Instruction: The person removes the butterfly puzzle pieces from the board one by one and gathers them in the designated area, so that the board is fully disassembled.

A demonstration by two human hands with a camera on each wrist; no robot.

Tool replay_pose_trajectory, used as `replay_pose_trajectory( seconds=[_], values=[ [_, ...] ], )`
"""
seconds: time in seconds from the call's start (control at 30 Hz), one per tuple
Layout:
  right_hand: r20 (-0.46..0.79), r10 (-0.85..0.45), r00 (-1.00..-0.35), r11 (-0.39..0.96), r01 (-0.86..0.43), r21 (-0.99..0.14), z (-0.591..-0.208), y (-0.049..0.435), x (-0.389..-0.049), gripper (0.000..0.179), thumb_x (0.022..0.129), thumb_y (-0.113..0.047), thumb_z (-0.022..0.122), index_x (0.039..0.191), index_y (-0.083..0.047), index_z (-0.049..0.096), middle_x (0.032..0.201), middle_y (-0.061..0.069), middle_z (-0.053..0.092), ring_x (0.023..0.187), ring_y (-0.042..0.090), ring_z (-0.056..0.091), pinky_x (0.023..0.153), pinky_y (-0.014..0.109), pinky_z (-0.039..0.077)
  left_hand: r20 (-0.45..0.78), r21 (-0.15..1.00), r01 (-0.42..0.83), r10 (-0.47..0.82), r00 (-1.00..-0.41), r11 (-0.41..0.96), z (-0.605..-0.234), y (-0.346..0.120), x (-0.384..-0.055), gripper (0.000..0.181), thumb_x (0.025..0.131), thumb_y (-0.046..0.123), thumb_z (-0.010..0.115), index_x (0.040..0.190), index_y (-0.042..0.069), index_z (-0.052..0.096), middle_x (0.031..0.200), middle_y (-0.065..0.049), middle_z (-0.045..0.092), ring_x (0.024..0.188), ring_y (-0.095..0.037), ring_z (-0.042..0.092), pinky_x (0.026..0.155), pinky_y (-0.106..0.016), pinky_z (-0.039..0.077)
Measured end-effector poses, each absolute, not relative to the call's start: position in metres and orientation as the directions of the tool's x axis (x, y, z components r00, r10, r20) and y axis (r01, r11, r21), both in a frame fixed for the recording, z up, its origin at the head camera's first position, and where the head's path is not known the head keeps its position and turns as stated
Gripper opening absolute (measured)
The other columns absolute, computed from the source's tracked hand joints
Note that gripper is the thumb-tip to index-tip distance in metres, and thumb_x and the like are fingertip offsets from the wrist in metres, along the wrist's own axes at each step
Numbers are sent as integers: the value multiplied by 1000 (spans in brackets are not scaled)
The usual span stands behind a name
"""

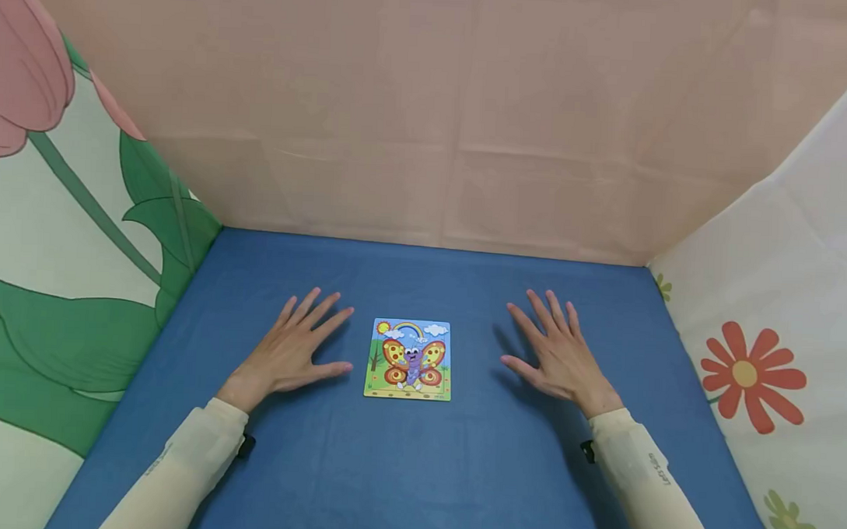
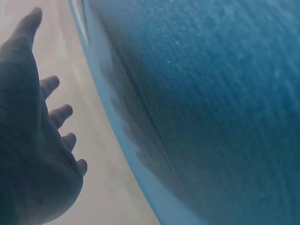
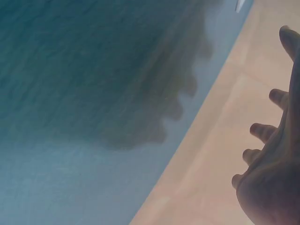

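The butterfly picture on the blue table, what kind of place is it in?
Probably a small, screened-off table space, perhaps for play or filming: the blue table under the butterfly picture has a plain pinkish backdrop behind it and flower-printed sheets on both sides.

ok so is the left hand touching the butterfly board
No, the left hand is apart from the butterfly board, with blue tabletop showing between them.

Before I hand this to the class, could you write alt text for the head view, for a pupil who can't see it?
A butterfly board lies on a blue table between a person's left hand and right hand, both spread, neither touching it. A pinkish backdrop stands behind, with flower prints on either side.
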State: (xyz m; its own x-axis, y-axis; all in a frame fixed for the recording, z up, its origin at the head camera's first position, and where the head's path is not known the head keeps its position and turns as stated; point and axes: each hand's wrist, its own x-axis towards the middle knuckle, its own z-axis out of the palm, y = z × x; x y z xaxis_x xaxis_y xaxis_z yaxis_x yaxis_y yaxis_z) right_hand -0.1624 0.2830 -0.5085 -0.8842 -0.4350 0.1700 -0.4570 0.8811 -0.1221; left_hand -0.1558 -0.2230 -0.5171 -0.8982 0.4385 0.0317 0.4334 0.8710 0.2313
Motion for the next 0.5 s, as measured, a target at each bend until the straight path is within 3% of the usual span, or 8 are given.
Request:
replay_pose_trajectory(
  seconds=[0.5],
  values=[
    [153,-467,-871,863,-486,-138,-501,252,-168,98,100,-68,73,180,-29,33,191,15,20,179,47,10,142,76,11,34,254,452,459,-888,855,-513,-206,-146,95,102,72,71,179,27,37,191,-12,23,178,-47,12,142,-76,12]
  ],
)
